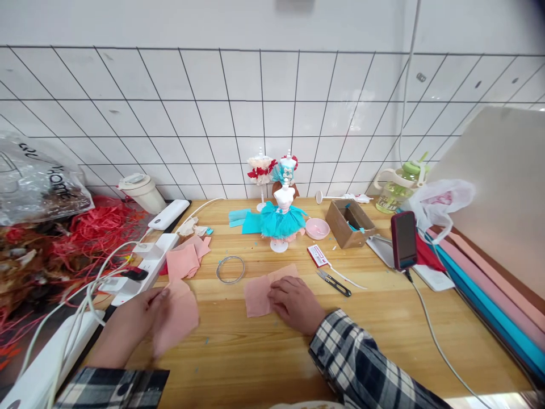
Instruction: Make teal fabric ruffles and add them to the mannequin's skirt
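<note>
My left hand (138, 318) pinches a thin pink sheet (176, 315) between thumb and fingers, and the sheet hangs slightly blurred over the table's left side. Whether it is cloth or crepe paper I cannot tell. Just beyond it lies a small stack of pink pieces (185, 258). My right hand (296, 301) rests on another pink sheet (256, 296) on the table, its fingers lying over the sheet and slightly bent. Between the hands, farther back, is a coil of wire (230, 270). Behind it stands a small white dress form (284, 196) with a turquoise ruffled skirt (279, 222).
Thread snips (334, 282), a pink bowl (317, 229), a cardboard box (349, 222) and a propped phone (404, 241) are on the right. Power strips (157, 255) with cables line the left edge, beside red shreds (102, 227). Coloured rolls (489, 289) lie far right.
</note>
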A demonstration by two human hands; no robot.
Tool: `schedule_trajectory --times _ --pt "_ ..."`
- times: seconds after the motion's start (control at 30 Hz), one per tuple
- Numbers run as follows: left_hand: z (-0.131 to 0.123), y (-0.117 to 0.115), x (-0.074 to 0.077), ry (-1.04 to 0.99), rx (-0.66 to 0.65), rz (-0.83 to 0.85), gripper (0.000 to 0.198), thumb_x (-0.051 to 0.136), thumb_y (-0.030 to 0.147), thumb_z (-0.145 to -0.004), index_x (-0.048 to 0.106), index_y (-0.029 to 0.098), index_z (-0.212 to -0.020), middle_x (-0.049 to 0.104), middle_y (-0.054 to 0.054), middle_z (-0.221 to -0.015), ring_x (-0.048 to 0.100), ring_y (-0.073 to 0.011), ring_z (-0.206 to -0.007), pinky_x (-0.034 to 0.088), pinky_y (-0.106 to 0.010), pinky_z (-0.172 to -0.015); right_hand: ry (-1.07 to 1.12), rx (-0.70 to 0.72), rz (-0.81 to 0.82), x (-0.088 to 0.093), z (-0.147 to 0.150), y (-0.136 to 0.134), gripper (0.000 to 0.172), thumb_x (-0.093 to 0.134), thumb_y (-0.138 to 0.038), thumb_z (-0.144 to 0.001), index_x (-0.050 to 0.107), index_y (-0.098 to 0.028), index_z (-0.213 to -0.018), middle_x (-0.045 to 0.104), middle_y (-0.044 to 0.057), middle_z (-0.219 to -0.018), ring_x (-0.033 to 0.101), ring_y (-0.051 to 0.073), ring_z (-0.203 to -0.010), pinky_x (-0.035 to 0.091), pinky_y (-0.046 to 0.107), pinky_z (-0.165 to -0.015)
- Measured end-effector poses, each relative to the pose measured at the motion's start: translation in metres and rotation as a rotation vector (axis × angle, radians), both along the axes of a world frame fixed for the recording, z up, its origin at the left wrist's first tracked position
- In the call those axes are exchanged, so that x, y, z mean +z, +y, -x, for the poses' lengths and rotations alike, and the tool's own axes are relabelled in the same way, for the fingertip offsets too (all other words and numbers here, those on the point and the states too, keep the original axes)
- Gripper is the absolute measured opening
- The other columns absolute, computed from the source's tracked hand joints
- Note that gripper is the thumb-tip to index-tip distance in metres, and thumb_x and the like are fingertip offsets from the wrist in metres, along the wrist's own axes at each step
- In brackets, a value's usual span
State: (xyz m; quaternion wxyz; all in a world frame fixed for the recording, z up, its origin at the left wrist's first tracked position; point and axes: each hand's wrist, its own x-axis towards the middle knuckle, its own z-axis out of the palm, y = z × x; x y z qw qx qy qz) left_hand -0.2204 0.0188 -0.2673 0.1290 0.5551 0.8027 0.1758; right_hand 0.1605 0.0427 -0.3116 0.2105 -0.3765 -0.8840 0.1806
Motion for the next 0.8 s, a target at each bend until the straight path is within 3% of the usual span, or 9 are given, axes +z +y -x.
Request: schedule_trajectory --times 0.13,0.27,0.37,0.47,0.57,0.6,0.63,0.7,0.8 --pt "-0.013 -0.004 0.026 -0.407 0.086 0.002 0.029 0.061 0.045 -0.071 0.067 0.019 -0.083 0.071 0.004 -0.077 0.059 -0.0263 -0.096 0.044 -0.034 -0.088 -0.017 -0.049 0.042 -0.004 -0.001 0.002 0.025 0.057 -0.021 -0.085 0.064 -0.024 -0.108 0.064 0.004 -0.112 0.05 0.021 -0.106 0.036 0.037 -0.094" --pt "-0.053 -0.017 0.048 -0.98 0.158 0.133 0.036 0.079 0.044 -0.055 0.069 0.019 -0.078 0.073 -0.003 -0.079 0.063 -0.0279 -0.09 0.052 -0.035 -0.077 -0.012 -0.054 0.06 -0.002 0.0 0.0 0.024 0.059 -0.025 -0.084 0.064 -0.024 -0.108 0.063 0.005 -0.113 0.051 0.022 -0.106 0.037 0.038 -0.093" --pt "-0.094 -0.025 0.055 -1.277 0.141 0.161 0.033 0.084 0.032 -0.049 0.072 0.019 -0.076 0.073 -0.006 -0.081 0.066 -0.0262 -0.085 0.054 -0.033 -0.074 0.08 -0.083 0.085 0.001 0.003 -0.003 0.03 0.056 -0.028 -0.086 0.061 -0.025 -0.115 0.061 0.007 -0.119 0.05 0.024 -0.11 0.035 0.042 -0.096" --pt "-0.133 -0.026 0.052 -1.489 0.039 0.27 0.027 0.079 0.033 -0.061 0.072 0.016 -0.081 0.072 -0.008 -0.081 0.067 -0.0243 -0.078 0.053 -0.031 -0.067 0.406 -0.161 0.215 0.007 0.004 -0.006 0.035 0.047 -0.04 -0.091 0.058 -0.025 -0.121 0.057 0.009 -0.126 0.048 0.025 -0.116 0.034 0.044 -0.099" --pt "-0.162 -0.021 0.044 -1.559 -0.02 0.329 0.023 0.073 0.032 -0.071 0.07 0.016 -0.088 0.072 -0.007 -0.082 0.067 -0.0187 -0.071 0.051 -0.025 -0.061 0.855 -0.055 0.66 0.018 0.006 -0.013 0.059 0.022 -0.06 -0.093 0.051 -0.023 -0.13 0.058 0.011 -0.126 0.054 0.024 -0.113 0.043 0.042 -0.092" --pt "-0.168 -0.018 0.041 -1.588 -0.011 0.317 0.023 0.073 0.032 -0.072 0.07 0.016 -0.088 0.072 -0.006 -0.082 0.066 -0.0174 -0.072 0.051 -0.024 -0.061 0.958 0.01 0.824 0.021 0.006 -0.015 0.063 0.023 -0.064 -0.091 0.049 -0.023 -0.131 0.058 0.011 -0.127 0.055 0.024 -0.113 0.045 0.042 -0.09" --pt "-0.172 -0.016 0.037 -1.613 0.001 0.305 0.023 0.072 0.032 -0.072 0.069 0.016 -0.089 0.072 -0.005 -0.083 0.066 -0.0166 -0.072 0.051 -0.024 -0.062 1.024 0.045 0.956 0.023 0.006 -0.017 0.063 0.034 -0.066 -0.088 0.05 -0.022 -0.129 0.058 0.011 -0.126 0.056 0.025 -0.112 0.046 0.041 -0.089" --pt "-0.176 -0.012 0.029 -1.645 0.036 0.271 0.022 0.072 0.032 -0.072 0.068 0.016 -0.088 0.072 -0.003 -0.082 0.067 -0.0156 -0.073 0.052 -0.023 -0.064 1.082 -0.031 1.084 0.024 0.005 -0.017 0.057 0.064 -0.058 -0.075 0.058 -0.02 -0.117 0.064 0.01 -0.116 0.06 0.026 -0.103 0.048 0.038 -0.084" --pt "-0.177 -0.009 0.015 -1.621 0.103 0.187 0.016 0.074 0.026 -0.07 0.066 0.017 -0.081 0.071 0.0 -0.075 0.066 -0.0131 -0.067 0.052 -0.021 -0.061 1.072 -0.285 1.05 0.021 -0.005 -0.008 0.043 0.075 -0.043 -0.067 0.062 -0.017 -0.098 0.069 0.006 -0.092 0.063 0.021 -0.081 0.049 0.031 -0.07"
